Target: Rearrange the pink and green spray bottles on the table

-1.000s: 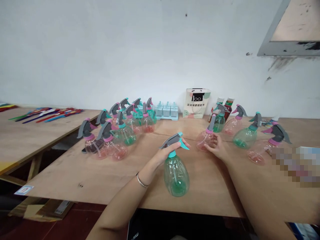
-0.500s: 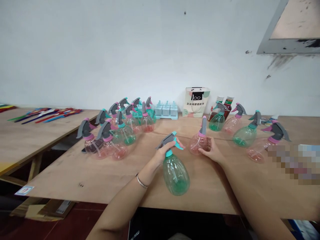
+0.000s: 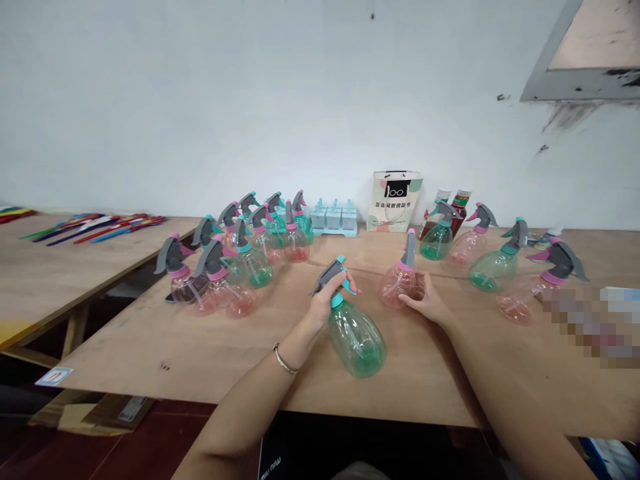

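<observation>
My left hand is closed round the grey and teal spray head of a clear green spray bottle, which leans over the wooden table near its front edge. My right hand wraps round the lower side of a pink spray bottle with a grey head, standing upright just beyond the green one. A thin bracelet circles my left wrist.
A cluster of several pink and green spray bottles stands at the left. More bottles line the right side. A blue mould tray, a paper bag and dark bottles sit by the wall. Coloured sticks lie on the left table.
The green bottle has tipped and shifted slightly away from me in my left hand. My right hand has drawn the pink bottle leftward and stood it upright.
</observation>
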